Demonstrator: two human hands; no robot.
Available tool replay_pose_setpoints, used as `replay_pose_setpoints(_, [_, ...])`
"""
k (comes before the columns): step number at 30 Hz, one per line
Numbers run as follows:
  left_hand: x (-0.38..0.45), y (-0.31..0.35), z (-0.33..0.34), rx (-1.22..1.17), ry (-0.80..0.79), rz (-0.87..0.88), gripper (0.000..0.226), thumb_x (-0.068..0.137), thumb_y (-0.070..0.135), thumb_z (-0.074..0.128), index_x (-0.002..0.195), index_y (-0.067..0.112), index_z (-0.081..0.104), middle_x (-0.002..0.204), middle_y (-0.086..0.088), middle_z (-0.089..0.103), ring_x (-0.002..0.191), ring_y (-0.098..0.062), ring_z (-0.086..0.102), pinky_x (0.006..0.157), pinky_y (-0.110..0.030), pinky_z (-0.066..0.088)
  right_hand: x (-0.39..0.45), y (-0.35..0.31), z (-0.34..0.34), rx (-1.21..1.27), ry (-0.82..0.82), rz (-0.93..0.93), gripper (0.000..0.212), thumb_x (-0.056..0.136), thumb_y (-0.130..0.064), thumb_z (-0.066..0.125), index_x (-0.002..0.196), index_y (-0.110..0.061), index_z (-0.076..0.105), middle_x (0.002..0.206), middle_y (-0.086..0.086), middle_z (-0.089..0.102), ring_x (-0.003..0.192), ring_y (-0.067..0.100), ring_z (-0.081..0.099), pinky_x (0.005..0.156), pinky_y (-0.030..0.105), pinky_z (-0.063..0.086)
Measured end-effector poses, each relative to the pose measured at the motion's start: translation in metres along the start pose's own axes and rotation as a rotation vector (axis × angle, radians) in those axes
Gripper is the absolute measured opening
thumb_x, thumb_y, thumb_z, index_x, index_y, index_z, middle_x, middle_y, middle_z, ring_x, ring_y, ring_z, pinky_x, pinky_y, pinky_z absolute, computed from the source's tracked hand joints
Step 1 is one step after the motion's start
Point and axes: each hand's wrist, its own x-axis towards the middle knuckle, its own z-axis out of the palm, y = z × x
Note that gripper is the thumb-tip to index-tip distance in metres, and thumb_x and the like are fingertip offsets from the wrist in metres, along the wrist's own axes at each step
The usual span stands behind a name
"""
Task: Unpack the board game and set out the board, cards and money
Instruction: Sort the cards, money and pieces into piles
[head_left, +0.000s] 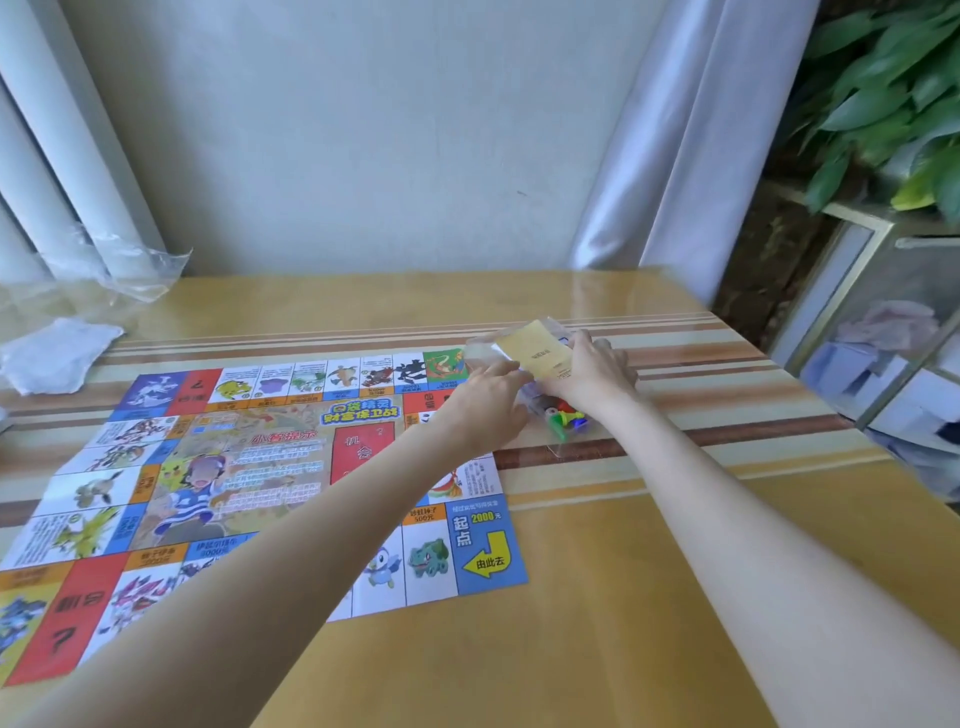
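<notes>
Desk (597, 597): yellow-tan wood, glossy, banded with brown, cream and white stripes across the middle; set against a pale grey wall (337, 130).

Far left: white pleated curtain (47, 156); below it, crumpled clear plastic wrap (119, 270) on the desk's back corner; just in front, a white crumpled sheet (57, 353).

Left to centre: paper game board (249, 467), unfolded flat on the desk, fold creases visible. Border of coloured squares with cartoon creatures; red squares with question marks at the near left and far left corners; blue corner square with a yellow arrow and "2000" at the near right. Centre panel shows a cartoon figure in a striped shirt, a blue-and-yellow title, a red card space.

Centre right: left hand (488, 400) over the board's far right corner, fingers curled at the edge of a clear plastic bag (480, 351), apparently pinching it. Left forearm lying diagonally over the board.

Right of that: pale yellow card stack (535, 351), tilted, partly within the clear bag, held up just off the board's right edge. Right hand (587, 374) gripping it, fingers curled round the right side. Beneath both hands, small coloured plastic pieces (566, 418), red, green, yellow and blue, in clear wrapping on the desk.

Right: grey-white curtain (691, 145) hanging to the desk's back corner. Far right: green leafy plant (893, 93) above a glass-fronted cabinet (872, 338) with a gold frame.
</notes>
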Motion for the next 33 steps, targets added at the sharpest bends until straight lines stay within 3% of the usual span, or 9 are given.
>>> replay_pose_setpoints(4, [0.009, -0.008, 0.005, 0.01, 0.089, 0.03, 0.039, 0.091, 0.013, 0.045, 0.128, 0.014, 0.054, 0.134, -0.008, 0.05, 0.123, -0.026, 0.042, 0.1, -0.032, 0.036, 0.007, -0.002, -0.002, 0.101, 0.044, -0.091, 0.077, 0.07, -0.031, 0.078, 0.132, -0.015, 0.035, 0.127, 0.015, 0.036, 0.113, 0.037, 0.047, 0.091, 0.039, 0.042])
replay_pose_setpoints(9, [0.024, -0.004, -0.007, -0.649, 0.301, -0.293, 0.029, 0.094, 0.014, 0.045, 0.119, 0.007, 0.056, 0.115, -0.009, 0.06, 0.099, -0.022, 0.058, 0.091, -0.033, 0.046, 0.017, -0.004, -0.004, 0.646, 0.158, -0.012, 0.045, 0.077, -0.005, 0.069, 0.117, -0.017, 0.054, 0.115, 0.006, 0.043, 0.094, 0.014, 0.046, 0.072, 0.013, 0.033])
replay_pose_setpoints(11, [0.029, 0.0, -0.012, -1.0, 0.27, -0.458, 0.017, 0.095, 0.017, 0.044, 0.104, 0.008, 0.055, 0.101, -0.012, 0.059, 0.081, -0.021, 0.059, 0.089, -0.038, 0.049, 0.02, -0.005, -0.004, 0.848, 0.183, 0.106, 0.024, 0.078, -0.002, 0.065, 0.096, -0.017, 0.063, 0.097, 0.002, 0.057, 0.09, 0.017, 0.056, 0.07, 0.017, 0.04])
replay_pose_setpoints(14, [0.033, -0.001, -0.016, -1.239, 0.223, -0.556, 0.018, 0.096, 0.012, 0.044, 0.078, 0.01, 0.049, 0.088, -0.011, 0.053, 0.071, -0.017, 0.055, 0.084, -0.032, 0.051, 0.022, -0.006, -0.008, 0.995, 0.189, 0.221, 0.007, 0.081, -0.004, 0.063, 0.083, -0.01, 0.066, 0.067, -0.001, 0.061, 0.072, 0.017, 0.064, 0.063, 0.013, 0.046])
replay_pose_setpoints(17, [0.032, -0.003, -0.018, -1.408, 0.256, -0.547, 0.01, 0.096, 0.009, 0.042, 0.091, 0.007, 0.05, 0.085, -0.009, 0.054, 0.074, -0.017, 0.056, 0.08, -0.024, 0.05, 0.022, -0.008, -0.014, 1.102, 0.224, 0.186, 0.013, 0.08, -0.008, 0.056, 0.07, -0.014, 0.063, 0.072, 0.003, 0.066, 0.086, 0.024, 0.067, 0.076, 0.025, 0.051])
replay_pose_setpoints(20, [0.03, -0.002, -0.018, -1.063, 0.202, -0.431, 0.02, 0.095, 0.009, 0.041, 0.11, 0.01, 0.055, 0.098, -0.009, 0.06, 0.083, -0.019, 0.055, 0.078, -0.027, 0.049, 0.021, -0.007, -0.02, 0.885, 0.325, 0.087, 0.014, 0.082, -0.009, 0.053, 0.087, -0.011, 0.066, 0.086, 0.002, 0.064, 0.085, 0.019, 0.058, 0.064, 0.016, 0.044])
replay_pose_setpoints(23, [0.029, 0.003, -0.018, -0.617, 0.185, -0.25, 0.034, 0.09, 0.004, 0.04, 0.117, 0.008, 0.061, 0.117, -0.004, 0.062, 0.106, -0.018, 0.056, 0.089, -0.028, 0.045, 0.022, 0.009, -0.022, 0.638, 0.491, 0.032, 0.027, 0.084, -0.003, 0.049, 0.106, -0.002, 0.065, 0.105, 0.013, 0.067, 0.103, 0.026, 0.058, 0.082, 0.023, 0.039])
replay_pose_setpoints(27, [0.038, 0.004, -0.021, -0.402, 0.122, -0.214, 0.035, 0.088, 0.005, 0.042, 0.117, 0.008, 0.061, 0.122, -0.007, 0.061, 0.111, -0.023, 0.057, 0.087, -0.032, 0.049, 0.027, 0.039, -0.03, 0.577, 0.602, 0.114, 0.027, 0.085, 0.0, 0.047, 0.105, 0.001, 0.066, 0.109, 0.016, 0.066, 0.107, 0.031, 0.056, 0.087, 0.024, 0.035])
replay_pose_setpoints(33, [0.047, -0.002, -0.011, -0.156, 0.097, -0.238, 0.035, 0.09, 0.009, 0.042, 0.121, 0.009, 0.059, 0.124, -0.009, 0.059, 0.113, -0.027, 0.054, 0.087, -0.03, 0.042, 0.023, 0.073, -0.014, 0.444, 0.291, 0.241, 0.024, 0.088, -0.007, 0.05, 0.101, -0.002, 0.069, 0.111, 0.015, 0.066, 0.11, 0.032, 0.055, 0.086, 0.029, 0.042])
